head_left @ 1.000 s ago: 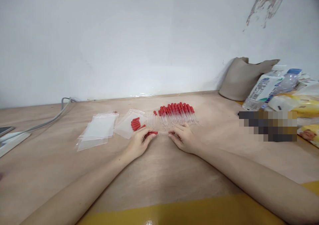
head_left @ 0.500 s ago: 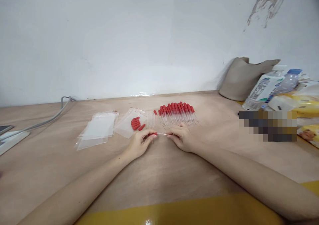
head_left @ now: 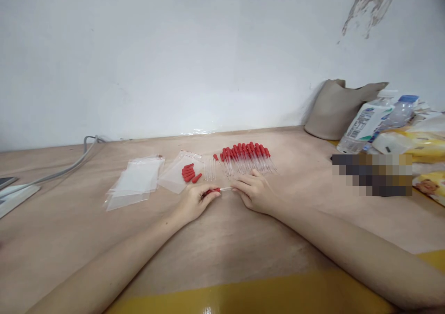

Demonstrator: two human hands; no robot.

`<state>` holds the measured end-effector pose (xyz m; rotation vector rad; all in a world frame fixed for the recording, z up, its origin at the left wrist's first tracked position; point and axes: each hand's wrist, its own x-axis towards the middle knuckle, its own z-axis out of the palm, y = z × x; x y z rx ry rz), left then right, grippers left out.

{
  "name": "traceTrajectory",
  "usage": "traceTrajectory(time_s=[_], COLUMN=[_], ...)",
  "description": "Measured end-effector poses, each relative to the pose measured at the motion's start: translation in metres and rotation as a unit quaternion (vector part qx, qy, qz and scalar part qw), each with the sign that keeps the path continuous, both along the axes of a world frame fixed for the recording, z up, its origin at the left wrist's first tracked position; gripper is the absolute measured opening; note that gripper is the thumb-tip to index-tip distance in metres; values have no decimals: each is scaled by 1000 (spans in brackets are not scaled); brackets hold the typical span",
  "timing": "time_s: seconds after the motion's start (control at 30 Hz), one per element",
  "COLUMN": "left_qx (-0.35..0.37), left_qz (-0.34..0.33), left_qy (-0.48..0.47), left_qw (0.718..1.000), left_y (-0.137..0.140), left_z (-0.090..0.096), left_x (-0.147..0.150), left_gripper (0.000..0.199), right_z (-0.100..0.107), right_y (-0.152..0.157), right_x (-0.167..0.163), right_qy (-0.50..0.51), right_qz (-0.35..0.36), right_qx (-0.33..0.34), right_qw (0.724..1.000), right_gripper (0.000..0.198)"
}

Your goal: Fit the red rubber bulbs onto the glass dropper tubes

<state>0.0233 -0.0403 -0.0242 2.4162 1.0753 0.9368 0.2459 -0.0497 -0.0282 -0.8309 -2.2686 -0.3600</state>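
Observation:
My left hand (head_left: 199,200) is closed round a red rubber bulb (head_left: 214,190), pinched between thumb and fingers. A clear dropper tube (head_left: 225,189) runs from the bulb across to my right hand (head_left: 253,192), whose fingertips grip its other end. Just beyond my left hand several loose red bulbs (head_left: 188,172) lie on a clear plastic bag (head_left: 170,178). Several bare clear tubes (head_left: 210,169) lie side by side to the right of them. Behind my right hand is a row of droppers with red bulbs (head_left: 246,151), their tips pointing toward me.
A stack of clear zip bags (head_left: 137,177) lies on the left, near a grey cable (head_left: 74,164). At the right stand a beige fabric-like container (head_left: 328,112), a leaning plastic bottle (head_left: 365,124) and yellow packets (head_left: 431,144). A white wall (head_left: 208,59) rises behind the table.
Both hands stay in nearly the same place, still on the bulb and tube. My left fingers have loosened slightly, showing more of the red bulb. The view has shifted a little.

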Motion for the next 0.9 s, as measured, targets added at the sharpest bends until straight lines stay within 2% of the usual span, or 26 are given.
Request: traceTrajectory(time_s=[0.23,0.6,0.9], left_qx=[2,-31,-33], left_qz=[-13,-23,-25], left_qy=[-56,-24,-27], left_qw=[998,999,999], left_y=[5,-2,-1], left_z=[-4,-3,-3], left_x=[-2,-1,-1], left_gripper=[21,22,22], right_z=[-5,-11,-10], right_y=[4,2,-1], right_x=[1,-5,-11], right_qy=[81,41,32], right_qz=[27,41,20], right_qx=[-76,-57,-89], right_qw=[993,997,995], right_gripper=[15,21,27])
